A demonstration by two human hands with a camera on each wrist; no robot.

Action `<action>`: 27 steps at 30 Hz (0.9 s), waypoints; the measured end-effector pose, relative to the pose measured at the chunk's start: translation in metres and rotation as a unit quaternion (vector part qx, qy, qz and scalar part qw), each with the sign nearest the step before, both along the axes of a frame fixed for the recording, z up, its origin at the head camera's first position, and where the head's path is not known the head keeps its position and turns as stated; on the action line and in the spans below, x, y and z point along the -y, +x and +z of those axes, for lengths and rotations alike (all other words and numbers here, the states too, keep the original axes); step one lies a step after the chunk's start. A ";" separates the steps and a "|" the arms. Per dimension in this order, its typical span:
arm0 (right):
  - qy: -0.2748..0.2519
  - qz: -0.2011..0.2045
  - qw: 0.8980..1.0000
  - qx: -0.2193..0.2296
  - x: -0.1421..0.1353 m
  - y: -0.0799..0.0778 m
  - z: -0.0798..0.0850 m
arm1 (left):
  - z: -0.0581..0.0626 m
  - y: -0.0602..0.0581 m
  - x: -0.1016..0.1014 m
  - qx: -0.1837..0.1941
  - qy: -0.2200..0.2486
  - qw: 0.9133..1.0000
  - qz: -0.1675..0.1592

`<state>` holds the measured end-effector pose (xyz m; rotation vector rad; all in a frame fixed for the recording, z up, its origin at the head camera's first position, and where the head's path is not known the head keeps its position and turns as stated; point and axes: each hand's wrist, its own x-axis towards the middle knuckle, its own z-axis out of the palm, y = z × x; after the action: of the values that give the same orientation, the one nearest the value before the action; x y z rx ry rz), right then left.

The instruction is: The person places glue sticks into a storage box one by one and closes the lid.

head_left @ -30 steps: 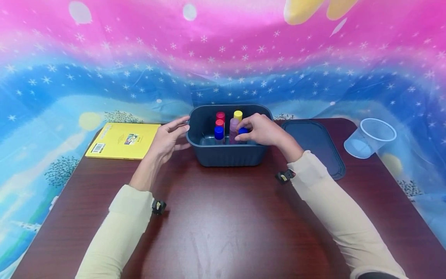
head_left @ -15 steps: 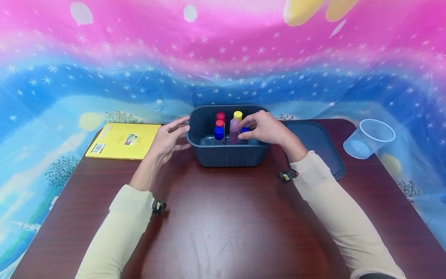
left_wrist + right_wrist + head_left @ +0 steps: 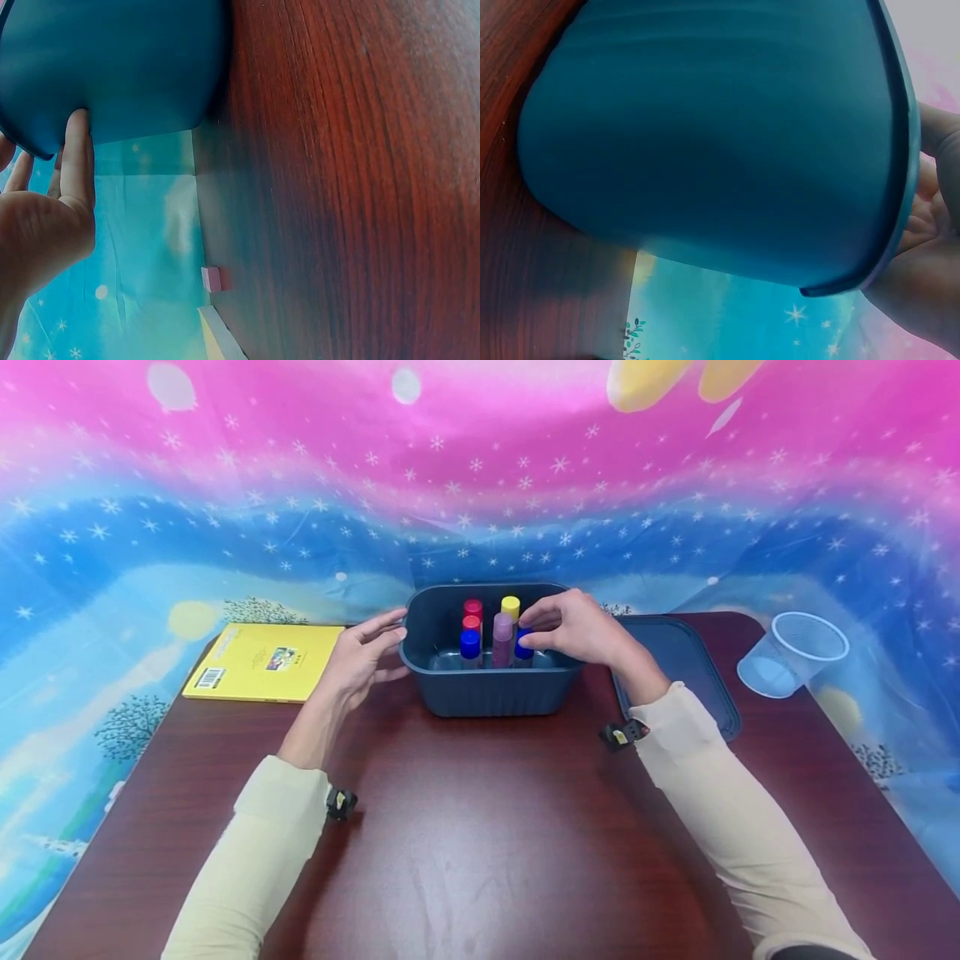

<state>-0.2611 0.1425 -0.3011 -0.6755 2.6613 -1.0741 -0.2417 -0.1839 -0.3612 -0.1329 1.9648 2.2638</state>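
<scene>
A dark grey-blue bin stands at the back middle of the table, holding several upright capped tubes. My left hand rests its fairly straight fingers on the bin's left end, one fingertip against the wall in the left wrist view. Over the right rim reaches my right hand, thumb and index fingertips right at a blue-capped tube. Left of it stands a purple tube, with a yellow-capped tube behind. Another blue-capped tube stands in front of two red-capped tubes. The bin wall hides the fingertips in the right wrist view.
A yellow book lies at the back left. Right of the bin is a flat dark lid, partly behind my right forearm. A white mesh cup sits near the table's right edge. A patterned cloth hangs behind.
My right hand has drawn a little up and to the right, baring more of the blue-capped tube, which stays among the others. My left hand has kept its place on the bin.
</scene>
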 end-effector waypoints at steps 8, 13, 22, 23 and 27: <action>-0.033 -0.012 0.999 -0.036 -0.012 0.006 0.003 | -0.001 0.001 0.001 0.002 -0.005 1.000 0.001; -0.060 -0.023 0.996 -0.064 -0.027 0.010 0.004 | -0.001 0.002 0.000 0.000 0.001 1.000 0.000; -0.076 -0.065 0.992 -0.080 -0.058 0.016 0.009 | 0.000 0.003 0.000 -0.004 0.012 1.000 0.000; -0.078 -0.069 0.991 -0.080 -0.061 0.016 0.009 | 0.000 0.003 -0.001 -0.003 0.014 1.000 0.000; -0.083 -0.087 0.989 -0.084 -0.075 0.018 0.007 | 0.000 0.002 -0.001 -0.003 0.017 1.000 0.004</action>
<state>-0.2428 0.2172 -0.2938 -0.5943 2.8403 -1.3554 -0.2399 -0.1832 -0.3613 -0.1287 1.9308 2.3040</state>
